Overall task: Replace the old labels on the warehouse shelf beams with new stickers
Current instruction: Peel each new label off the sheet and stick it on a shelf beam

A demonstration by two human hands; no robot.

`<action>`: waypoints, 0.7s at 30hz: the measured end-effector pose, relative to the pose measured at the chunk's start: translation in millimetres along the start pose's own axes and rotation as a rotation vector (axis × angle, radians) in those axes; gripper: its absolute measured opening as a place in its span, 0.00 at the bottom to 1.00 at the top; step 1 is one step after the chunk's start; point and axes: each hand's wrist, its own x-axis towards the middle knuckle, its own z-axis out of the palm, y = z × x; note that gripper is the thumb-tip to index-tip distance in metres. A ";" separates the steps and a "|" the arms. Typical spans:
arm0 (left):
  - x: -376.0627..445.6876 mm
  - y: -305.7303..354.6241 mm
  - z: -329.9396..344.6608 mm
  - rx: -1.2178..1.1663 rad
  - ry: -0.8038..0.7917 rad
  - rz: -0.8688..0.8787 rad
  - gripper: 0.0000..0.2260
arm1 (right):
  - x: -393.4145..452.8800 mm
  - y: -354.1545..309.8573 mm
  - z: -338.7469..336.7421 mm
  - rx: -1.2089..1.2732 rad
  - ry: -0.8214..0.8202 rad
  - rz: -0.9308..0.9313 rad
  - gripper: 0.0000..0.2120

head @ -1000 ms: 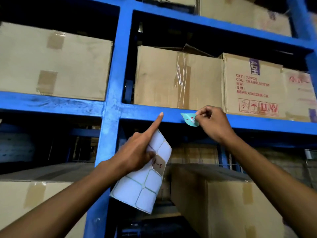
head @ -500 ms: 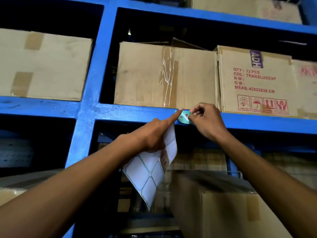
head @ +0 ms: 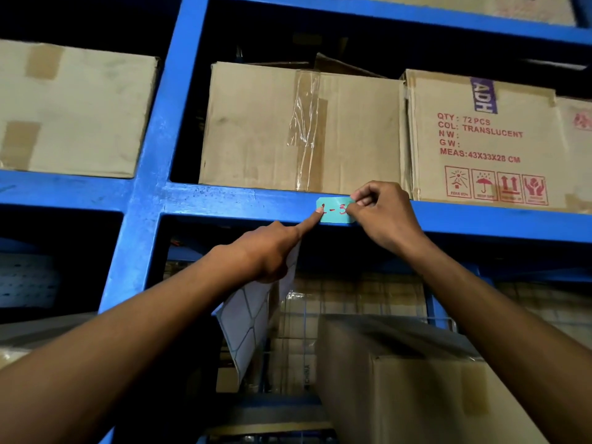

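A pale blue sticker [head: 334, 210] with red handwriting lies flat against the front of the blue shelf beam [head: 230, 201]. My right hand [head: 382, 216] pinches the sticker's right end between thumb and fingers. My left hand [head: 272, 248] presses its index fingertip on the sticker's left edge, while its other fingers grip a white sticker sheet [head: 253, 318] that hangs down below the beam. Part of the writing is hidden by my right fingers.
A blue upright post [head: 150, 161] stands left of the hands. Cardboard boxes [head: 298, 129] sit on the beam, one printed with red text [head: 480, 139]. Another box [head: 426, 379] stands on the level below, close to my right forearm.
The curled sticker has been flattened onto the beam, its writing now showing. My left index finger moved right onto its left edge. The view has come closer to the shelf.
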 end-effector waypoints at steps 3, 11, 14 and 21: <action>-0.1 -1.3 1.6 0.033 0.027 0.006 0.47 | 1.0 -1.4 -3.6 0.004 -0.002 0.018 0.05; -1.2 -5.0 0.3 0.098 0.076 0.025 0.47 | 6.6 -4.1 -3.5 -0.040 -0.020 0.063 0.06; -0.2 -4.8 -1.1 0.108 0.073 0.030 0.46 | 8.8 -1.7 -4.9 -0.091 -0.020 0.070 0.08; 3.5 -10.0 -2.9 0.086 0.092 0.049 0.47 | 7.3 4.3 -16.0 -0.149 0.057 0.100 0.12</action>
